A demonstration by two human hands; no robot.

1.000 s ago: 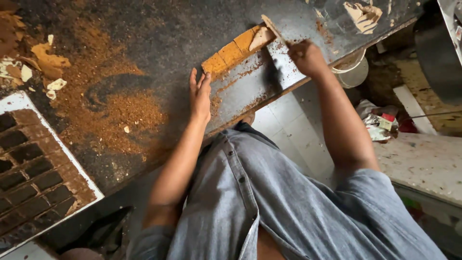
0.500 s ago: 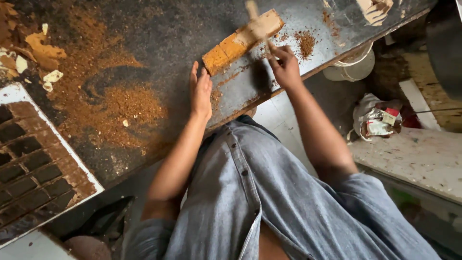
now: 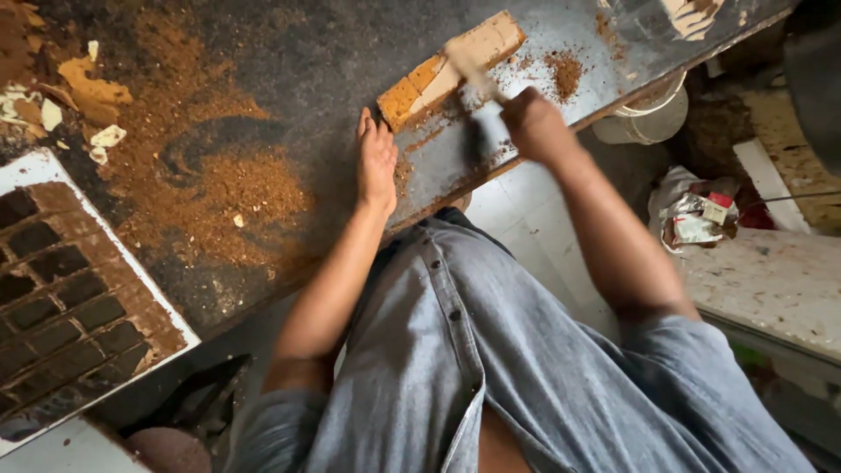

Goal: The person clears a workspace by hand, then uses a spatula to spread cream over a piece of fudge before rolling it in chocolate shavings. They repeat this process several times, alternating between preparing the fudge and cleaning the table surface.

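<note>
Two hands, one brick, one scraper, one bucket

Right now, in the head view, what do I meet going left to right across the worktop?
Gridded tray → loose brown powder pile → left hand flat on the top → tan block → right hand gripping a blurred tool → white bucket.

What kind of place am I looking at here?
Probably a small brick or tile workshop: a dusty dark workbench strewn with reddish powder, an orange-tan block being worked by the right hand, and a gridded mould tray.
</note>
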